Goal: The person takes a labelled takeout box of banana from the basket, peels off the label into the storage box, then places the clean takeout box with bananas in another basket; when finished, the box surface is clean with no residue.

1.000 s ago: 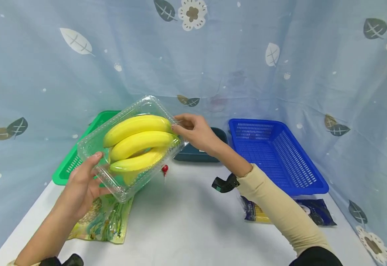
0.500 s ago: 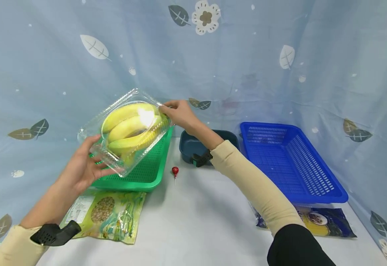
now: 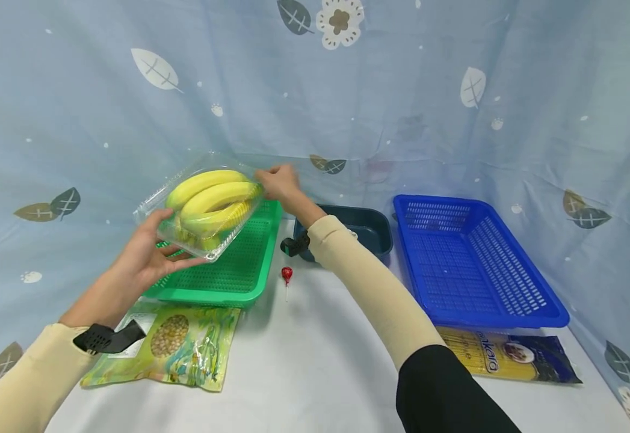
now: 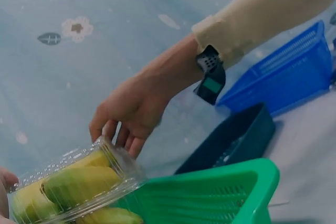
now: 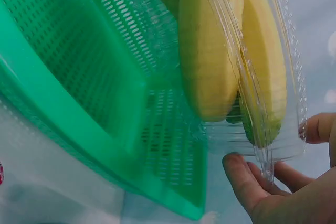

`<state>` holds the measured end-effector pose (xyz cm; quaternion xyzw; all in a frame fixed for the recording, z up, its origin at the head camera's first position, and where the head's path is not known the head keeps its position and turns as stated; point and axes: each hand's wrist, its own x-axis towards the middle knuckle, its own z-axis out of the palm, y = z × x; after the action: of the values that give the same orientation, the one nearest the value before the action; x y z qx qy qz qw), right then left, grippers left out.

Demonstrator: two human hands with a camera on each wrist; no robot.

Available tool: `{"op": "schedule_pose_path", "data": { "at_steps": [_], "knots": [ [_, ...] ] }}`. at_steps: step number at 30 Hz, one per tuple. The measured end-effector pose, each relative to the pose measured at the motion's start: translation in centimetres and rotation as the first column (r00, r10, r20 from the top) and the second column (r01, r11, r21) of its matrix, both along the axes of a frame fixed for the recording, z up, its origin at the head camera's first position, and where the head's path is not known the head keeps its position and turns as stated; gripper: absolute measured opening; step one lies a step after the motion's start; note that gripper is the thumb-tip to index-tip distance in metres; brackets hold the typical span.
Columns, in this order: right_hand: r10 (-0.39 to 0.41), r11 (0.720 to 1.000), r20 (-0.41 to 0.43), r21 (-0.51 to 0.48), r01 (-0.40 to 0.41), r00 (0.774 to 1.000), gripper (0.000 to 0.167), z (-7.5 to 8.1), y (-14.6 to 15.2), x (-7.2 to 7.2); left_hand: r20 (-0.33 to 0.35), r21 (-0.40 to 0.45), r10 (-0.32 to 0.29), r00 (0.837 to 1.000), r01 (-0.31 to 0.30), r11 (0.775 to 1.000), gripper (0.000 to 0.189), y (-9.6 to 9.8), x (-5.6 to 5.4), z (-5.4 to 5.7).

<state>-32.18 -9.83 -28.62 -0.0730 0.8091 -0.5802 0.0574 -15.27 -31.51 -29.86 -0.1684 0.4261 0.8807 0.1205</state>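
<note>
A clear plastic clamshell box (image 3: 147, 207) with several yellow bananas (image 3: 214, 195) inside is held tilted over the green basket (image 3: 257, 282). My left hand (image 3: 154, 249) holds its near left side, thumb on top and fingers spread underneath. At the opposite end my right hand (image 3: 282, 183) pinches the rim. The right wrist view shows that hand's fingers (image 5: 242, 179) on both sides of the clear rim, close to the banana tips. In the left wrist view the bananas (image 4: 79, 184) press near the plastic wall, and only a little of my left hand (image 4: 4, 195) shows at the edge.
A dark teal tub (image 3: 369, 222) stands behind my right forearm, and a blue basket (image 3: 477, 270) is on the right. A pasta packet (image 3: 509, 355) lies before the blue basket. A red lollipop (image 3: 287, 275) and a yellow-green bag (image 3: 185, 343) lie on the white table (image 3: 315, 373).
Both hands have carried the banana box left and away from me, from beside the lollipop to over the green basket. The head view has also shifted.
</note>
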Motion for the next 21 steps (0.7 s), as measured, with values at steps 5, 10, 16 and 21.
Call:
{"op": "schedule_pose_path", "data": {
  "at_steps": [5, 10, 16, 21],
  "knots": [
    [-0.098, 0.992, 0.007, 0.083, 0.097, 0.995, 0.031, -1.3, -1.3, -0.5, 0.054, 0.036, 0.020, 0.998, -0.022, 0.999, 0.101, 0.4, -0.6, -1.0],
    [-0.123, 0.988, 0.045, 0.103, 0.118, 0.991, 0.036, -1.7, -2.4, -0.9, 0.102, 0.107, 0.047, 0.994, -0.058, 0.993, 0.095, 0.2, -1.0, -1.6],
    [-0.153, 0.981, 0.051, 0.132, 0.145, 0.987, 0.038, -2.2, -3.1, -1.6, 0.111, 0.122, 0.048, 0.993, -0.061, 0.991, 0.085, 0.3, -1.3, -2.1],
    [-0.166, 0.966, 0.041, 0.209, 0.154, 0.985, 0.043, -2.6, -3.1, -1.8, 0.090, 0.113, 0.048, 0.995, -0.058, 0.992, 0.081, 0.8, -1.6, -2.6]
  ]
}}
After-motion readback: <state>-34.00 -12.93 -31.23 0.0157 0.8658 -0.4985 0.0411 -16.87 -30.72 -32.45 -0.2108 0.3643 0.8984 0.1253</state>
